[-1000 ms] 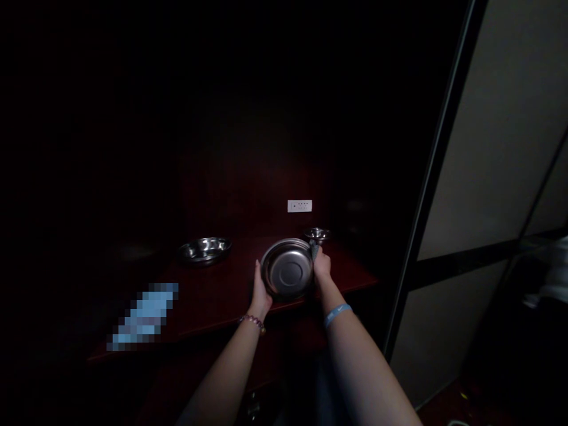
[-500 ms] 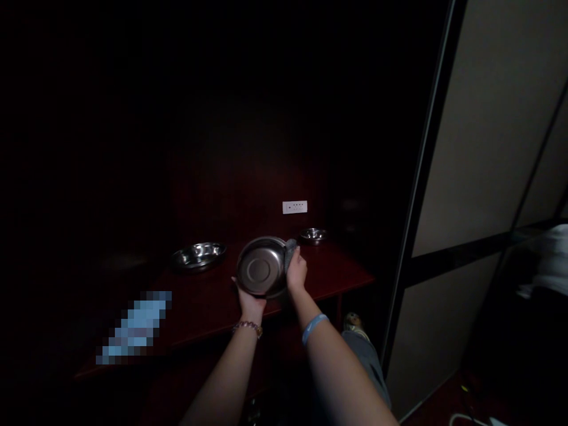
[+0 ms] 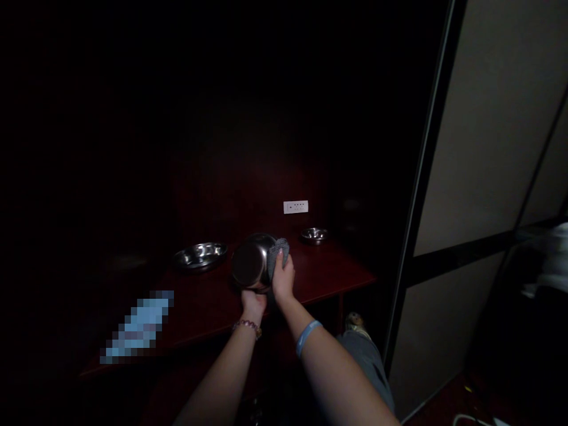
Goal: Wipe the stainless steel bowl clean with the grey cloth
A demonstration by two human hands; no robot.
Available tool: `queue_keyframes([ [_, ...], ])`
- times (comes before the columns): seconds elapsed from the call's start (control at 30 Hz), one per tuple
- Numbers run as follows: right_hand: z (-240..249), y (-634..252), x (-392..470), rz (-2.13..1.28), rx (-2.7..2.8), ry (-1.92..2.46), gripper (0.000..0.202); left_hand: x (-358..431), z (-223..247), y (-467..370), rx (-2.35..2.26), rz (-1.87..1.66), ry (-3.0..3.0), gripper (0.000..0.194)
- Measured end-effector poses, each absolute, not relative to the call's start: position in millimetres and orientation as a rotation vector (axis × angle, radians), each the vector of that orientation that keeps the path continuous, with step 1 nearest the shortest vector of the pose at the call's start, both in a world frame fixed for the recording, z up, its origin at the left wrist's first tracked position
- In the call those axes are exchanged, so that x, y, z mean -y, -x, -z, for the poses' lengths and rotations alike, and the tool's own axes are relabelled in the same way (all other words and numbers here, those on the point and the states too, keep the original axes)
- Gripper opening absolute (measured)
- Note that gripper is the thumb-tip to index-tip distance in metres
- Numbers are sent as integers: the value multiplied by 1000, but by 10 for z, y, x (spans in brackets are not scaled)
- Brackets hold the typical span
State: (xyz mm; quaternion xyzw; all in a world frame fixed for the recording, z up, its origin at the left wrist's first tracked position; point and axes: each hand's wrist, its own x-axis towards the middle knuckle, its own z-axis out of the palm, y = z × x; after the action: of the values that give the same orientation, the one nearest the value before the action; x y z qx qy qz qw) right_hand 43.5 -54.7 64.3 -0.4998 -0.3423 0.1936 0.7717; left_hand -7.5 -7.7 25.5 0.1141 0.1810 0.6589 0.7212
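Observation:
A shiny metal bowl (image 3: 251,263) is held up over the dark red desk, tilted so its outer side and base face me. My left hand (image 3: 254,303) grips it from below; the fingers are mostly hidden behind the bowl. In my right hand (image 3: 283,277) is a grey cloth (image 3: 277,253), pressed against the bowl's right side with the thumb on top. A larger metal bowl (image 3: 202,256) rests on the desk to the left, and a smaller metal bowl (image 3: 315,236) stands farther back on the right.
The dark red desk (image 3: 328,269) runs along a wall with a white power socket (image 3: 296,207). A blurred-out blue item (image 3: 139,325) lies at the desk's left front. Pale panels (image 3: 483,136) with dark frames stand on the right. My knee (image 3: 366,355) shows below the desk.
The bowl has been turned, from showing its inside to showing its outer side and base. My right hand and the cloth have shifted left along with it.

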Motion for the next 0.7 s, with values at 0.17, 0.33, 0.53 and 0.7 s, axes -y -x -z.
queue_keyframes([
  [0.17, -823, -592, 556, -387, 764, 1021, 40, 86, -278, 40, -401, -1447, -291, 47],
  [0.33, -819, -813, 557, -378, 693, 1119, 42, 88, -248, 58, -426, -1492, -335, 43],
  [0.53, -738, -823, 557, -434, 763, 1094, 43, 109, -211, 121, -430, -1413, -322, 41],
  [0.7, -626, -603, 542, -479, 646, 1025, 44, 121, -230, 136, -402, -1439, -275, 44],
])
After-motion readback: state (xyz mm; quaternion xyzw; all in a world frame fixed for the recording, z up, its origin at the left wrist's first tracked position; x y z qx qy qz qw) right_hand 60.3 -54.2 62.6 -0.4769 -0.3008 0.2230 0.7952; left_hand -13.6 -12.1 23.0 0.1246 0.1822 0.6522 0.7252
